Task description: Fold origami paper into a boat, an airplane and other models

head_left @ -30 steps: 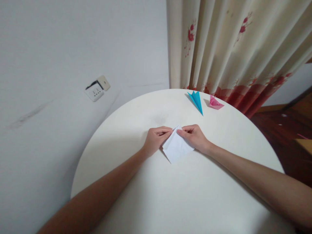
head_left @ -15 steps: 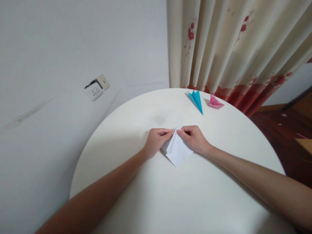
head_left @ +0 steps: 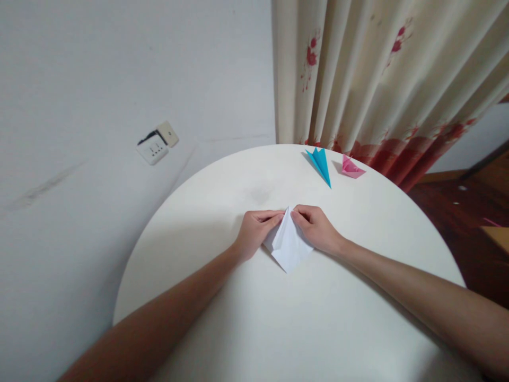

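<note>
A folded sheet of white paper (head_left: pixel 292 248) is held between my two hands over the table, its lower corner pointing towards me. A narrow raised fold runs up its left part to a pointed top. My left hand (head_left: pixel 256 231) pinches the upper left edge between thumb and fingers. On the other side, my right hand (head_left: pixel 316 227) grips the upper right edge, thumb on top near the tip and fingers curled. The paper's far side and some fingertips are hidden.
The round white table (head_left: pixel 222 183) stands against a white wall with a socket (head_left: pixel 153 149). Near its far edge lie a blue paper plane (head_left: pixel 320 165) and a pink paper boat (head_left: pixel 351 167). Behind them hangs a cream curtain (head_left: pixel 350 79) with red flowers.
My right thumb has shifted slightly right, off the raised fold near the paper's tip. The left hand and the paper are almost where they were.
</note>
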Demonstrator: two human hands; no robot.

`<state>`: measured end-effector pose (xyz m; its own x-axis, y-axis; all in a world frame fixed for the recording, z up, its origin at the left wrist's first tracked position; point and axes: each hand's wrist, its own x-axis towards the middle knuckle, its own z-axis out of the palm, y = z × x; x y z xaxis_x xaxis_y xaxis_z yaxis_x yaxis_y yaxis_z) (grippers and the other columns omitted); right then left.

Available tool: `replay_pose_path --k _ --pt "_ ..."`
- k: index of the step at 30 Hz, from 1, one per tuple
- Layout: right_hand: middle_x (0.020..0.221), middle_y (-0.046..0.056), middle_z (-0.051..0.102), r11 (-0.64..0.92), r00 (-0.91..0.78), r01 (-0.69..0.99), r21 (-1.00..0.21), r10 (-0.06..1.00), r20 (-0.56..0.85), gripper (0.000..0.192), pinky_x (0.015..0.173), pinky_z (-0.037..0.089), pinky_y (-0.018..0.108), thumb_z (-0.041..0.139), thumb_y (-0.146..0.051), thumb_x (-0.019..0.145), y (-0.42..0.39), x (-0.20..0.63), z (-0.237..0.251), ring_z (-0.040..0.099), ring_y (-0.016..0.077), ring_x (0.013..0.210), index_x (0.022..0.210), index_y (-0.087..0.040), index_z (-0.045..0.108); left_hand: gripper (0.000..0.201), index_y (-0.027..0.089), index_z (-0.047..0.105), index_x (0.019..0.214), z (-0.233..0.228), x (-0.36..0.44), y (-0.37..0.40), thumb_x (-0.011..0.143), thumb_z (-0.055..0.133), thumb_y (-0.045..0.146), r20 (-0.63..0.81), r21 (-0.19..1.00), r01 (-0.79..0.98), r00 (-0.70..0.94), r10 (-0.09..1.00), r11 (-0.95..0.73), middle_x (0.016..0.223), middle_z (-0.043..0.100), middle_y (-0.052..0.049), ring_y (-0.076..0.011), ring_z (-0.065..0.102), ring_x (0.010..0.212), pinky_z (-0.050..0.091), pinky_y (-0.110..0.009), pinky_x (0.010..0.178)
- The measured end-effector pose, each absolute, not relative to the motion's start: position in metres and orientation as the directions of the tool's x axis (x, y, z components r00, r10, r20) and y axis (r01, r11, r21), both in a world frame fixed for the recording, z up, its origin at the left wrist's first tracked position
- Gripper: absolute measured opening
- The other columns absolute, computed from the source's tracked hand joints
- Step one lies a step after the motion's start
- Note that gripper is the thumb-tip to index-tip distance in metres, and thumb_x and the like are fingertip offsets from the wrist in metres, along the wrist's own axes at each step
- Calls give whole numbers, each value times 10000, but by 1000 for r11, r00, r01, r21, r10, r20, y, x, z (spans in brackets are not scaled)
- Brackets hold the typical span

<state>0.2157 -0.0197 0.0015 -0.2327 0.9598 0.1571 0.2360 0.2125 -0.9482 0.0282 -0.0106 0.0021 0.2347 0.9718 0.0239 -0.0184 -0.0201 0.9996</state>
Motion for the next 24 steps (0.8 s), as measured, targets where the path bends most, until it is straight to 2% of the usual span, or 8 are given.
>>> replay_pose_path --k 6,12,16,20,24 --pt "633 -18 513 275 -229 304 -912 950 210 343 551 328 266 513 -401 932 -20 215 2 443 135 605 689 -177 607 299 161 829 915 5 30 -12 738 817 401 5 1000 7 224 974 -6 986 798 -102 -230 713 849 526 -306 747" --pt "615 -20 507 271 -219 324 -906 953 207 317 543 319 264 516 -363 918 -23 213 1 443 133 593 678 -178 611 311 158 802 814 4 31 -13 675 864 429 -42 999 6 195 980 42 817 780 -75 -192 680 715 496 -284 654" --pt "599 -25 485 253 -199 330 -910 960 194 313 538 313 262 534 -359 903 -24 212 2 431 129 587 652 -179 591 360 156 746 769 7 32 -14 587 926 409 -38 998 -35 196 980 46 802 762 -58 -175 680 725 518 -277 690" --pt "598 -33 453 244 -195 305 -921 962 190 328 535 307 264 546 -384 896 -24 212 3 405 121 581 634 -186 555 387 157 712 842 11 30 -13 611 922 385 -46 997 -52 242 969 61 841 762 -53 -164 696 758 530 -265 723" --pt "591 -43 406 250 -194 277 -928 960 201 368 528 285 268 557 -420 892 -22 212 1 364 113 569 605 -201 491 488 174 682 1041 9 27 -12 652 906 364 -60 995 -59 282 957 80 901 779 -58 -175 719 767 541 -273 718"
